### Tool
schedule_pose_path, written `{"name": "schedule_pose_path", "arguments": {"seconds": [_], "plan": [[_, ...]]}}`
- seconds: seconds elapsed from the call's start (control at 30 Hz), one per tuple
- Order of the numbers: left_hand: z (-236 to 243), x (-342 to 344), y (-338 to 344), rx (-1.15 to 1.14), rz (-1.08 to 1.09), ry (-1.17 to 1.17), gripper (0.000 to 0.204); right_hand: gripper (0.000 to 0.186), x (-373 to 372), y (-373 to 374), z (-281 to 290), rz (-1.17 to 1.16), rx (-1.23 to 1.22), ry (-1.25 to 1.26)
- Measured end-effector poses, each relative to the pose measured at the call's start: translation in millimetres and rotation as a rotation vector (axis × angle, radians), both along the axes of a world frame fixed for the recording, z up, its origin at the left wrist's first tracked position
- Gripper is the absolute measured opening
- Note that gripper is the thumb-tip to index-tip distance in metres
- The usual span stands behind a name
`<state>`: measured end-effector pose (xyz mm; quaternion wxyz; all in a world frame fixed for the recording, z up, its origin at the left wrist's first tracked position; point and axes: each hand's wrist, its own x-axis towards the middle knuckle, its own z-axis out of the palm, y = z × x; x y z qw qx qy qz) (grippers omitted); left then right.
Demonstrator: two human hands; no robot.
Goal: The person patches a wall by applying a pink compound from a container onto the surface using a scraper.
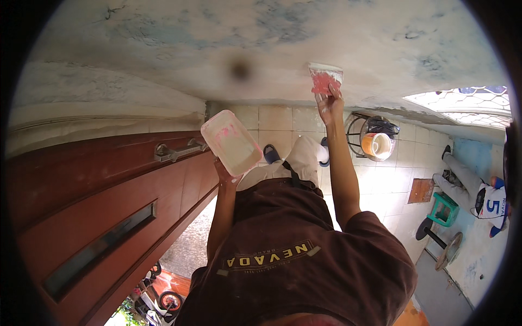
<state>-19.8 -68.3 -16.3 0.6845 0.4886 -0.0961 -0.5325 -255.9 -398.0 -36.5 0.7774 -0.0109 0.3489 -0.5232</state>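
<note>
My right hand (329, 103) is stretched up to the wall and grips a flat, wide putty scraper (325, 80). The scraper's blade is red, smeared with white paste, and lies against or very close to the pale wall (261, 54). My left hand (225, 173) supports a shallow rectangular plastic tray (232, 142) from its near side, with the fingers mostly hidden beneath. Off-white paste covers much of the tray's inside, with pink showing through in streaks. Grey-blue patches mark the wall above and beside the scraper.
A brown door (109, 190) with a metal handle (179, 150) stands close on my left. To the right, an orange-and-white tub (377, 145) rests on a round stool. Further right are a green plastic stool (443, 209) and another person (484, 198). White tiles (375, 179) cover the floor.
</note>
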Motion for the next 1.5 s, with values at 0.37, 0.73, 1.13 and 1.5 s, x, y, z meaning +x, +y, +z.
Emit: {"name": "schedule_pose_path", "arguments": {"seconds": [0.37,0.73,1.13,1.5], "plan": [[-13,21,-15,-0.004,-0.17,-0.327,0.073,0.026,17,-64,-86,0.154,0.087,0.098],[27,-2,-39,-0.46,0.016,0.862,0.076,0.02,-38,-13,-129,0.131,0.103,-0.138],[39,-22,-75,-0.355,0.228,0.636,0.068,0.025,-6,-32,-12,0.003,0.226,-0.231],[12,-81,-77,-0.249,0.338,0.635,0.067,0.03,-57,-18,-131,0.246,0.297,-0.023]]}}
